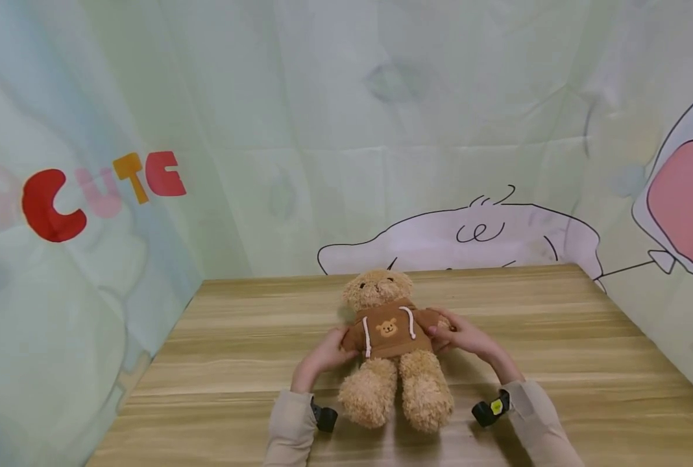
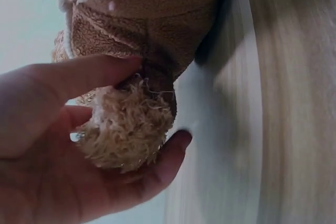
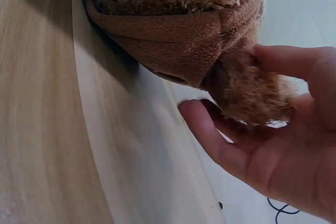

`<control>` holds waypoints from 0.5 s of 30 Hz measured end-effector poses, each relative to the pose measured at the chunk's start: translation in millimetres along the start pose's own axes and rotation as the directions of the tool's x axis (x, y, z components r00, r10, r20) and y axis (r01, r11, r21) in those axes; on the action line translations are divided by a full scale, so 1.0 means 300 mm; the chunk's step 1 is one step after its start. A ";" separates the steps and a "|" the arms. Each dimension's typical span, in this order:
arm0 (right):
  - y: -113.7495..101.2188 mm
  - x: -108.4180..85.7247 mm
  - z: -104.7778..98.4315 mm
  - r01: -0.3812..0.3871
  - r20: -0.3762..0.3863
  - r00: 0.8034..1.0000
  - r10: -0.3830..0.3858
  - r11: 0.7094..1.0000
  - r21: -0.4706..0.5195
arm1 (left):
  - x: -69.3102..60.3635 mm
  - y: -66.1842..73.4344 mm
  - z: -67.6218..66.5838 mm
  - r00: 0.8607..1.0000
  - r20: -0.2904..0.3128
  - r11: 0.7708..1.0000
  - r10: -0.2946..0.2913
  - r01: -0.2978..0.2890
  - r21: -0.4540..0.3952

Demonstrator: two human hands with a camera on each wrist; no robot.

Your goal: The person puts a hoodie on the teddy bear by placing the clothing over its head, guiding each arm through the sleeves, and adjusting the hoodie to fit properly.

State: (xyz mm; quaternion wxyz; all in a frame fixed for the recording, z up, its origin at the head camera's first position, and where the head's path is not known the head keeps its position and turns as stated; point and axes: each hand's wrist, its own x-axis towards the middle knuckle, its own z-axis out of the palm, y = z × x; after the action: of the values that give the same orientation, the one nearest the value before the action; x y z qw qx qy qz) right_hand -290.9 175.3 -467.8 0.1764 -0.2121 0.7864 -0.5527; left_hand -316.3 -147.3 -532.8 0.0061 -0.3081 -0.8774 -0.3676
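Note:
A fluffy tan teddy bear (image 1: 370, 389) in a brown hoodie (image 1: 390, 347) with white drawstrings and a small bear face on its front is on the table, its legs towards me. My left hand (image 1: 327, 353) holds the bear's arm on the left side; the left wrist view shows the thumb on top of the furry paw (image 2: 128, 124) and fingers curled beneath. On the other side, my right hand (image 1: 466, 337) grips the opposite arm. Thumb and fingers lie on either side of that furry paw (image 3: 252, 93) in the right wrist view.
The table (image 1: 235, 363) has a wood-grain top. Behind and beside it hangs a pale curtain (image 1: 235, 130) printed with coloured letters and cartoon outlines. Black straps with small devices (image 1: 325, 418) are on both wrists. A thin dark cable (image 3: 283, 211) shows beyond the table edge.

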 end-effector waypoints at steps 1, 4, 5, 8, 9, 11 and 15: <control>0.000 0.000 -0.001 -0.003 -0.020 1.000 0.003 1.000 0.006 | 0.010 -0.055 0.022 0.999 -0.020 0.999 0.030 -0.029 0.028; 0.000 0.000 -0.003 -0.011 -0.071 0.997 0.013 1.000 0.029 | 0.012 -0.059 0.024 0.999 -0.042 0.997 0.027 -0.024 0.070; 0.000 0.000 -0.003 -0.017 -0.083 0.996 0.020 0.999 0.042 | 0.006 -0.029 0.011 0.998 -0.051 0.996 0.036 -0.032 0.080; 0.000 0.002 -0.007 -0.030 -0.093 0.995 0.035 0.998 0.058 | -0.027 0.142 -0.055 0.998 -0.058 0.997 -0.039 0.043 0.060; 0.000 0.002 -0.008 -0.034 -0.096 0.995 0.040 0.997 0.062 | -0.035 0.195 -0.075 0.995 -0.051 0.995 -0.088 0.090 0.044; 0.001 0.003 -0.010 -0.039 -0.097 0.994 0.045 0.997 0.065 | -0.046 0.257 -0.099 0.991 -0.054 0.992 -0.121 0.123 0.036; 0.001 0.002 -0.011 -0.023 -0.091 0.995 0.029 0.997 0.068 | -0.044 0.202 -0.091 0.997 -0.046 0.997 -0.065 0.066 0.030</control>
State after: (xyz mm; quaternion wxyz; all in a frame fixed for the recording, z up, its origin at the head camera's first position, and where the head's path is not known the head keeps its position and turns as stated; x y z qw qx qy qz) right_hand -293.1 177.8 -467.1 0.1540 -0.1702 0.7775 -0.5855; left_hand -278.5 -139.4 -477.2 0.0187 -0.2706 -0.8924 -0.3607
